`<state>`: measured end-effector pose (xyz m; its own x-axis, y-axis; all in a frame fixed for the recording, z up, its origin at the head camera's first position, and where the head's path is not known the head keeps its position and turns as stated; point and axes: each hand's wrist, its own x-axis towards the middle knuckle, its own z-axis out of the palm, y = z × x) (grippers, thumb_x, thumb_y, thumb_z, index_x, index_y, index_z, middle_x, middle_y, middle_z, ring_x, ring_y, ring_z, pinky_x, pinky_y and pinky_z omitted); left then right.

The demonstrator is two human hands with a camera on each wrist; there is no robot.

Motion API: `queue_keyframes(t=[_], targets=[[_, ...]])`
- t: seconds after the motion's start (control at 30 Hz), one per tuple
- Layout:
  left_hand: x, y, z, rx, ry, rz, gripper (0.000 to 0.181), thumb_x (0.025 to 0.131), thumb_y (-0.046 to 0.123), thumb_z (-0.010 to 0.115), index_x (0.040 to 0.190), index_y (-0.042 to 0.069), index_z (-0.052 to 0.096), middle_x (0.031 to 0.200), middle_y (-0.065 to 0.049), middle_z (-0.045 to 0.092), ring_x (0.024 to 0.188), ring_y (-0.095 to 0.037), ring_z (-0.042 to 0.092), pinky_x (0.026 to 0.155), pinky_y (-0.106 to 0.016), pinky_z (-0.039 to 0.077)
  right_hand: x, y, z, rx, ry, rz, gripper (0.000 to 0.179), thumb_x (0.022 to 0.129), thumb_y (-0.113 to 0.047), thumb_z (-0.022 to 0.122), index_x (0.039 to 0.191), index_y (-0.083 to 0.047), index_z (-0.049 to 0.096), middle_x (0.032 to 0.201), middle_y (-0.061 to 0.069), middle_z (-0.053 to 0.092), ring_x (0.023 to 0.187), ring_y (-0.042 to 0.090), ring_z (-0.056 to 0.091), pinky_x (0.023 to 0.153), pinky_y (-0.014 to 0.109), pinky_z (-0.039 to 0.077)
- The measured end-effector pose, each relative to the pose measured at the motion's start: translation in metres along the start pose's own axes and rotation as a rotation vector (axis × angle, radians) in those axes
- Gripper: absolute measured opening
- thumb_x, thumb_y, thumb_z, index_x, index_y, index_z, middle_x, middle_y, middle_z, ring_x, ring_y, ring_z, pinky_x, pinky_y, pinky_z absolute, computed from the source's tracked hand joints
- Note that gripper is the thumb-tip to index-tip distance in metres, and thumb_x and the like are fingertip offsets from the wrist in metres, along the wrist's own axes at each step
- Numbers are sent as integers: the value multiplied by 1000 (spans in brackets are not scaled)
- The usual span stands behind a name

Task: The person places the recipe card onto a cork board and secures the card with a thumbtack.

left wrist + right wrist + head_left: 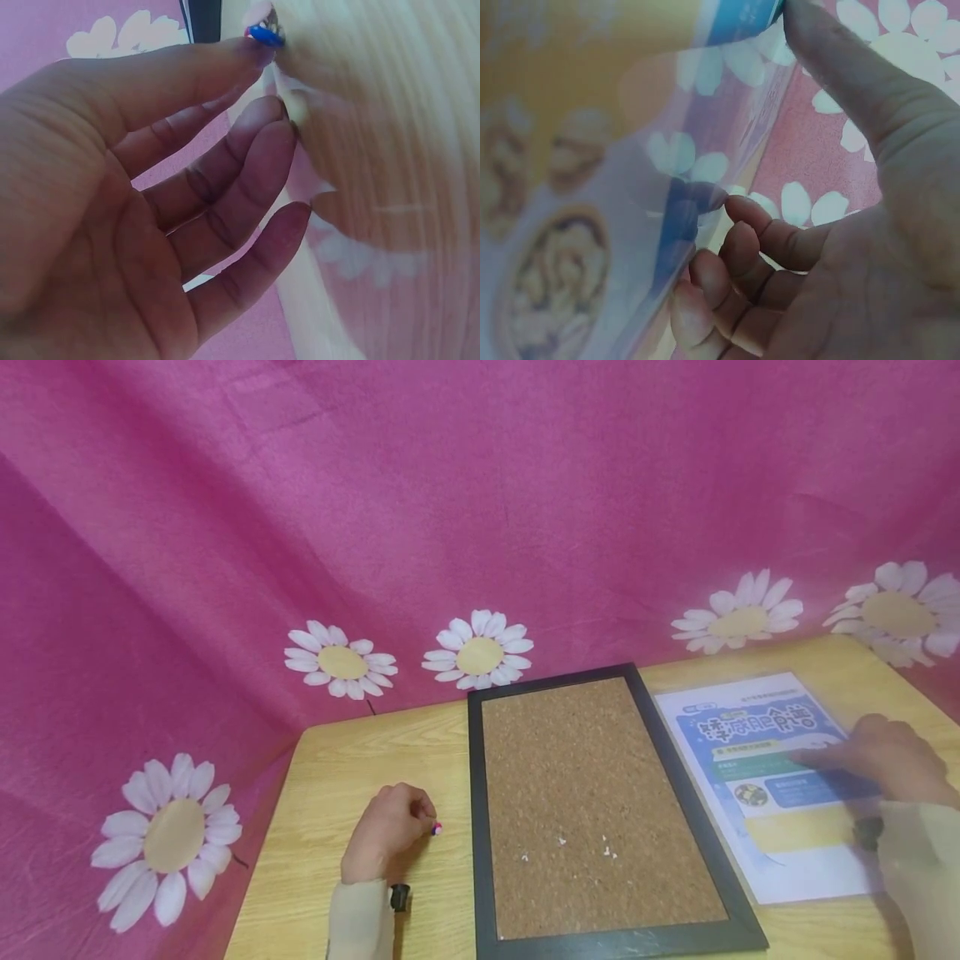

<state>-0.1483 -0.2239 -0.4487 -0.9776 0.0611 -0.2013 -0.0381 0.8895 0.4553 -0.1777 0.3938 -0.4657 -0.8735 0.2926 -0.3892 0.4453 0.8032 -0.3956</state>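
Observation:
My left hand, at the left of the corkboard, pinches a tiny blue, red and pink piece at its thumb tip, close over the table. The other fingers bend loosely beneath, and the thumb hides most of the index finger in the left wrist view. Over the right half of a printed poster is my right hand, with its thumb stretched across the sheet and its remaining fingertips loosely bent at the glossy surface. The black-framed corkboard lies flat between both hands.
Several small white bits are scattered over the lower part of the cork. The wooden table meets a pink curtain with daisies at its back edge. A black strap piece sits at the left wrist.

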Motion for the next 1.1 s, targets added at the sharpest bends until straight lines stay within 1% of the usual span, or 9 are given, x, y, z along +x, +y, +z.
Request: queue_keyframes(t=[0.17, 0.37, 0.5, 0.63, 0.7, 0.77, 0.87, 0.97, 1.1], targets=[[2, 2, 2, 6, -8, 6, 14, 87, 6, 81, 78, 14, 74, 71, 1, 60, 72, -15, 52, 66, -29, 40, 3, 3, -2, 30, -20, 46, 103, 78, -71, 78, 120, 17, 44, 90, 25, 60, 85, 39, 58, 77, 53, 46], [0, 3, 2, 7, -16, 12, 17, 87, 1, 75, 75, 13, 73, 70, 1, 59, 71, -15, 51, 65, -29, 40, 7, 9, -5, 67, -56, 60, 108, 75, -71, 79, 125, 17, 41, 93, 26, 60, 86, 37, 60, 77, 48, 49], [-3, 2, 2, 14, -16, 9, 19, 87, 0, 72, 74, 13, 73, 73, 2, 63, 71, -15, 51, 66, -29, 40, 4, 4, -5, 46, -39, 49, 102, 79, -66, 79, 122, 19, 42, 91, 26, 61, 84, 37, 60, 76, 49, 48], [-4, 1, 2, 22, -5, 8, 20, 87, -1, 71, 75, 15, 74, 76, 2, 67, 71, -14, 52, 66, -28, 41, -1, -5, -3, 43, -13, 48, 108, 81, -61, 79, 130, 25, 33, 97, 32, 56, 89, 44, 57, 78, 56, 48], [-4, 0, 2, 16, -3, 7, 19, 87, -1, 71, 75, 14, 74, 76, 2, 67, 71, -14, 52, 66, -28, 41, -4, -8, -1, 51, 0, 40, 109, 83, -63, 77, 130, 25, 32, 98, 33, 55, 89, 45, 56, 79, 57, 47], [-4, 0, 2, 14, 0, 10, 19, 87, -1, 71, 76, 14, 74, 76, 2, 67, 71, -14, 52, 66, -28, 41, -7, -10, 1, 43, 19, 17, 107, 83, -66, 75, 127, 23, 36, 95, 32, 57, 88, 45, 56, 78, 58, 46], [-4, -1, 2, 10, 2, 9, 19, 87, -1, 70, 76, 14, 74, 76, 2, 67, 71, -14, 52, 66, -28, 41, -9, -13, 4, 25, 43, -10, 102, 81, -71, 74, 120, 17, 44, 92, 30, 58, 87, 46, 57, 77, 60, 43], [-5, -2, 3, 5, -2, 7, 19, 87, -1, 69, 75, 14, 74, 75, 2, 67, 70, -14, 52, 66, -28, 41, -7, -13, 7, 4, 51, -23, 104, 77, -73, 77, 120, 17, 47, 94, 32, 58, 89, 49, 55, 78, 64, 41], [-6, -4, 4, -1, -1, 4, 20, 86, -2, 69, 75, 13, 73, 75, 2, 66, 70, -14, 52, 65, -28, 41, 2, -5, 9, 22, 57, -2, 110, 70, -76, 81, 121, 15, 46, 92, 29, 59, 86, 45, 57, 75, 60, 42]])
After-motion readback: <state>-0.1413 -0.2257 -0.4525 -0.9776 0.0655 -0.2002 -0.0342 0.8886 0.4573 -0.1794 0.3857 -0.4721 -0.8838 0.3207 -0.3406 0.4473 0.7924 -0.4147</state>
